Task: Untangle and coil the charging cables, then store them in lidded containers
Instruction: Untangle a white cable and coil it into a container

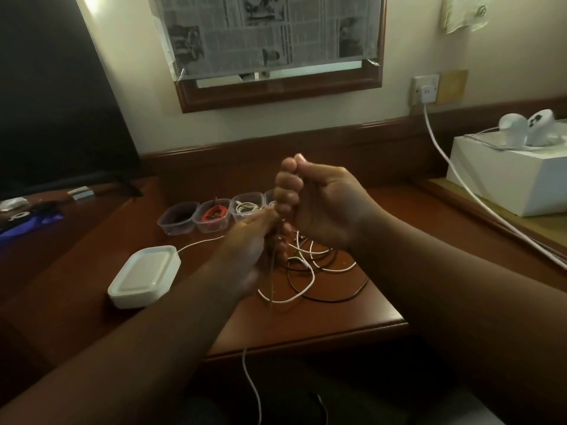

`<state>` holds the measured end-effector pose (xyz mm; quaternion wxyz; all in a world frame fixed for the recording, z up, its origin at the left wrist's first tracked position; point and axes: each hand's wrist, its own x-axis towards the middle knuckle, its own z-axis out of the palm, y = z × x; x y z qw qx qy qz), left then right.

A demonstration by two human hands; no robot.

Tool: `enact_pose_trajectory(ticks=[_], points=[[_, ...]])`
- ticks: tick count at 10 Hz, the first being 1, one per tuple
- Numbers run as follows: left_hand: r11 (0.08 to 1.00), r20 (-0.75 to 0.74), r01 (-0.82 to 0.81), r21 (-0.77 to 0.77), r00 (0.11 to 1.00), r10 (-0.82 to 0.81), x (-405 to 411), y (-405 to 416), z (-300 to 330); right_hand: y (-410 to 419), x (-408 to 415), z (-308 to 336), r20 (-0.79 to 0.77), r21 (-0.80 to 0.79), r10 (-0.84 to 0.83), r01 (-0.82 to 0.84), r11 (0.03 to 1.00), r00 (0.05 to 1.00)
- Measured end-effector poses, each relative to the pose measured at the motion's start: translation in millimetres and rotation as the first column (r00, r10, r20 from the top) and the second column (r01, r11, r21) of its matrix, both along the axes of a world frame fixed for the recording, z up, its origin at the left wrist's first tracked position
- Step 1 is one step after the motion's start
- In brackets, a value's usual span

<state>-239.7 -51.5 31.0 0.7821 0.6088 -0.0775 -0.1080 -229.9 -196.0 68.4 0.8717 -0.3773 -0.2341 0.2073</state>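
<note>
1. Both hands were raised over the wooden desk [352, 314], close together, above a tangle of cables.
2. Right hand [319, 207]: fingers curled into a fist round a thin cable, thumb on top.
3. Left hand [248, 256]: just below and touching the right, fingers curled round the same thin cable [271, 277], which hung straight down toward the desk.
4. Tangle: white cables [310, 274] and a black cable [334, 297] lay looped together on the desk under the hands.
5. One white cable [251, 384] trailed off the desk's front edge.
6. Row of open clear containers [179, 217] stood behind the hands; one held a red cable [214, 213], another a white one.
7. Stack of white lids [144, 276] lay left of the tangle.
</note>
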Motion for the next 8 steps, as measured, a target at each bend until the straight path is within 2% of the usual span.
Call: enact_pose_trajectory(ticks=[1,2,3,4,5,6,7,8], points=[[0.987,0.012,0.031,0.161,0.999,-0.033,-9.0,-6.2,-4.0,-4.1,6.8,3.1,0.622,-0.348,-0.389,0.685,0.64,0.679],[0.805,0.311,-0.129,0.579,0.948,-0.072,-0.9,7.4,-2.8,-12.5,13.6,-0.5,0.877,-0.423,0.224,0.904,-0.064,0.426],[0.58,0.645,-0.427,0.694,0.726,-0.238,12.1,23.5,3.9,-13.3,13.2,-13.9,0.706,-0.63,0.312,0.765,-0.134,0.636],[0.648,0.682,-0.413,0.64,0.694,-0.232,18.0,28.9,8.3,-11.6,11.3,-16.1,0.531,-0.819,0.271,0.568,-0.078,0.803],[0.894,0.521,-0.206,0.397,0.853,-0.035,21.0,26.2,5.0,-19.6,10.4,-12.6,0.132,-0.837,0.207,-0.003,0.548,0.969],[0.999,0.233,-0.052,0.004,0.971,0.049,14.1,10.8,-2.9,-12.0,0.1,-5.6,-0.041,-0.244,0.252,-0.255,0.936,0.967],[0.997,0.028,-0.013,-0.07,0.999,0.015,-1.8,-8.8,-9.8,3.5,-8.3,9.4,-0.007,-0.022,-0.069,0.069,0.997,0.998],[0.99,0.099,-0.019,0.14,0.995,0.005,-11.0,-12.5,-8.1,3.3,-5.2,9.8,0.81,-0.379,-0.308,0.846,0.374,0.499]])
